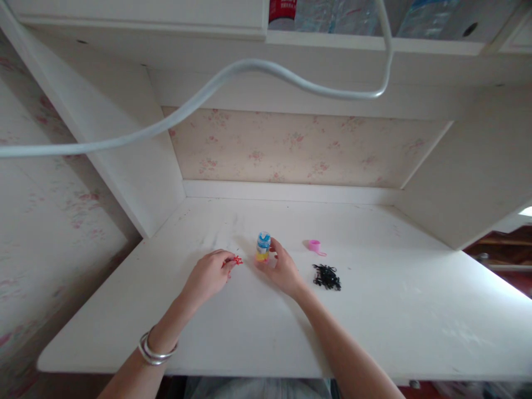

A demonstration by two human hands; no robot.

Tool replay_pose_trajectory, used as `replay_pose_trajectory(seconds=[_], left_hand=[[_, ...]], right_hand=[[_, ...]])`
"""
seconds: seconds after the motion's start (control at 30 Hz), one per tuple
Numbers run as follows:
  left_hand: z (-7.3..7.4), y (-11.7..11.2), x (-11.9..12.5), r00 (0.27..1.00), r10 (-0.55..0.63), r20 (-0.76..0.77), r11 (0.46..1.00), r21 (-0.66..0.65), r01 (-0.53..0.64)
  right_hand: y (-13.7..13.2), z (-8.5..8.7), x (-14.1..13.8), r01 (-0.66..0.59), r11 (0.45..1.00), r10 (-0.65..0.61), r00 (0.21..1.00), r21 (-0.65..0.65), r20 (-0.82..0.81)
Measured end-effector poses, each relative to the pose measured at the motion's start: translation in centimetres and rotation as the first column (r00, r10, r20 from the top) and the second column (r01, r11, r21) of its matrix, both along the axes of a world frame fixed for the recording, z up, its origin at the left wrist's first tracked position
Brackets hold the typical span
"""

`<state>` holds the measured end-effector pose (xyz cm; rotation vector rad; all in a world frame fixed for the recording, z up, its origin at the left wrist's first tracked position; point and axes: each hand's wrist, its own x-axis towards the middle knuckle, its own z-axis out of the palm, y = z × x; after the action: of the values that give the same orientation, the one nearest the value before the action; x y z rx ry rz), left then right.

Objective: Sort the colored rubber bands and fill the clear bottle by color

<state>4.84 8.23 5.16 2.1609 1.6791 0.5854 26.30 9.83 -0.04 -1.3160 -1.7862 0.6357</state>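
My left hand (210, 274) rests on the white desk (257, 321), its fingers pinched on a few small red rubber bands (237, 260). My right hand (281, 269) wraps around the base of a small clear jar (263, 246) holding blue and yellow bands. The jar stands upright between my two hands. A pile of black rubber bands (326, 276) lies just right of my right hand. A pink lid (315, 246) lies farther back, right of the jar. A silver bangle (154, 349) circles my left wrist.
The desk sits in an alcove with white side panels (137, 166) and floral wallpaper (299, 147) behind. A white cable (233, 72) hangs across the view overhead. A shelf above holds bottles (291, 14).
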Motion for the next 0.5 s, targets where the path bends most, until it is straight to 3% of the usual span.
replay_pose_trajectory(seconds=[0.23,0.5], left_hand=[[-0.1,-0.2,0.1,0.998,-0.011,-0.064,1.000,0.026,0.013],[-1.8,-0.4,-0.4,0.959,0.032,-0.282,0.999,0.026,-0.026]], right_hand=[[0.0,0.0,-0.3,0.007,1.000,-0.007,1.000,0.014,0.025],[0.0,-0.2,-0.1,0.018,1.000,-0.018,0.999,0.002,0.051]])
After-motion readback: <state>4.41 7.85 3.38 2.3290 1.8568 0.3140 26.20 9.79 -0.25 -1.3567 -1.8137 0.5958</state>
